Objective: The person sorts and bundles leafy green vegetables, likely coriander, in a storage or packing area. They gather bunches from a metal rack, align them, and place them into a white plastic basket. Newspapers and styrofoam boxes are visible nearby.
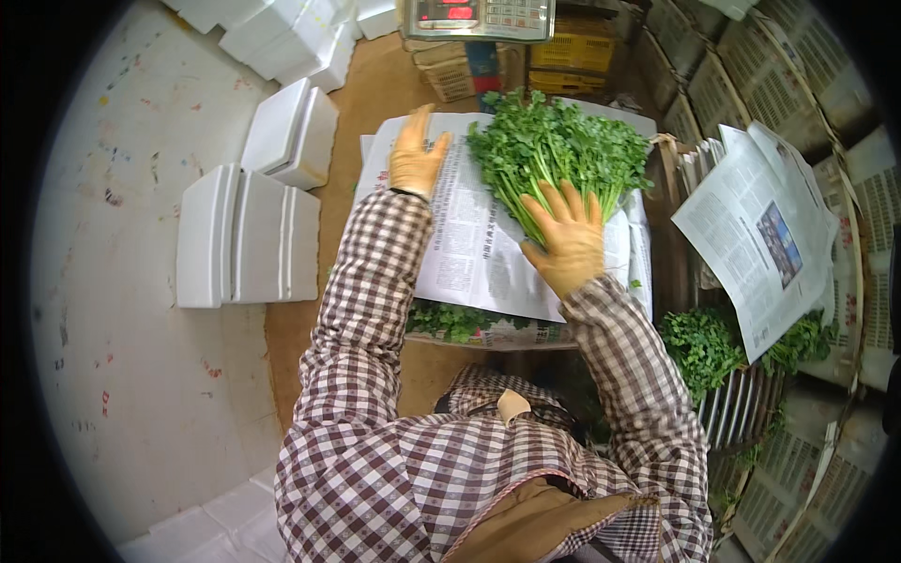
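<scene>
A large bunch of leafy green herbs (556, 148) lies on newspaper sheets (457, 246), its leaves towards the top and its stems pointing at me. My right hand (569, 236), in a yellowish glove, rests on the stems with its fingers spread. To the left of the bunch, my left hand (417, 156), gloved alike, is on or just above the newspaper, thumb apart from the fingers. More greens (457, 322) show under the paper's near edge.
White foam boxes (267, 239) stand at the left. Beyond the newspaper is a digital scale (479, 21), with a yellow crate (570, 53) below it. At the right, loose newspaper (760, 232) lies over more greens (700, 345) and a slatted crate (739, 408). Stacked crates line the right side.
</scene>
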Demonstrator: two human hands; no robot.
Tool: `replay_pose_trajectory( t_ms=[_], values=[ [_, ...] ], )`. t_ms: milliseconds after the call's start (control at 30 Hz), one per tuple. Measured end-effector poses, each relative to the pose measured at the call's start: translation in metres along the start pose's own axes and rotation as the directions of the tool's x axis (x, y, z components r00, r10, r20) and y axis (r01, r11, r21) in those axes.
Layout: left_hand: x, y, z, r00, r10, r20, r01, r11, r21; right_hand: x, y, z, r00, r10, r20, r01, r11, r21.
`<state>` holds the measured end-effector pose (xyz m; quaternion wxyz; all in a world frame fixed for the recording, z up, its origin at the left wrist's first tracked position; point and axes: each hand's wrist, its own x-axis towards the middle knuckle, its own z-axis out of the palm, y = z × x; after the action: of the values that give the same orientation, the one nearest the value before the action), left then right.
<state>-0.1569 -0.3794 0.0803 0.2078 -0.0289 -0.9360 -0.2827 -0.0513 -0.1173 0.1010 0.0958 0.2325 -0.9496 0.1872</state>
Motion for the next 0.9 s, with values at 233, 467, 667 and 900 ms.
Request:
replay_pose_trajectory(
  t_ms=[233,467,667,900],
  values=[
    [-0.098,-0.092,-0.075,0.722,-0.692,-0.022,0.64,0.655,0.402,0.062,0.031,0.056,0.985,-0.135,0.109,0.148,0.982,-0.118],
    [-0.147,-0.083,-0.074,0.765,-0.642,0.04,0.641,0.755,-0.14,0.066,0.063,0.065,0.992,0.13,0.002,-0.13,0.99,-0.049],
    [-0.17,-0.057,-0.109,0.822,-0.566,-0.061,0.511,0.782,-0.357,0.066,0.094,0.076,0.98,0.186,-0.064,-0.181,0.981,0.07],
    [-0.2,-0.11,-0.041,0.821,-0.571,-0.019,0.571,0.82,0.027,0.08,0.058,0.134,0.97,0.219,-0.102,-0.234,0.958,-0.165]
  ],
)
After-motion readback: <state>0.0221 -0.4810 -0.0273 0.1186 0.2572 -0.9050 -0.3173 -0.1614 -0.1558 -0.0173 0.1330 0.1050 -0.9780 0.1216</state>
